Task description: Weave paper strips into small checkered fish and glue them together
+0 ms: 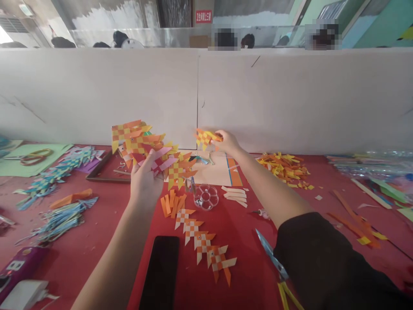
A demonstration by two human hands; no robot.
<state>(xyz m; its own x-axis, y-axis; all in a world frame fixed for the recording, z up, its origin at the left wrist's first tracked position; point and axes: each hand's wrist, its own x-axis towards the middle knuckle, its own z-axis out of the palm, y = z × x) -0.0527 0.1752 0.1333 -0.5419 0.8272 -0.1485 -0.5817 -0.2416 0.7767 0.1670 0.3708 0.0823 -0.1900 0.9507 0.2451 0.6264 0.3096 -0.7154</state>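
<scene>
My left hand [146, 181] is closed around a bunch of woven paper fish [137, 142] in orange, yellow and pink, fanned out above the table. To the right, my right hand [228, 144] pinches a yellow and orange woven paper fish [204, 137] in front of the white partition. Below the hands, several orange and cream paper fish [202, 242] lie in an overlapping row on the red table. Beside that row are short orange paper strips [173, 204] and a clear round compartment dish [211, 199] with small eyes in it.
A black phone [160, 271] lies at the front, and scissors [271, 252] lie near my right forearm. A pile of yellow and orange paper pieces [285, 168] is at the right. Blue-green fish [61, 172] and tassels [66, 219] lie left. The partition [97, 94] bounds the table's back.
</scene>
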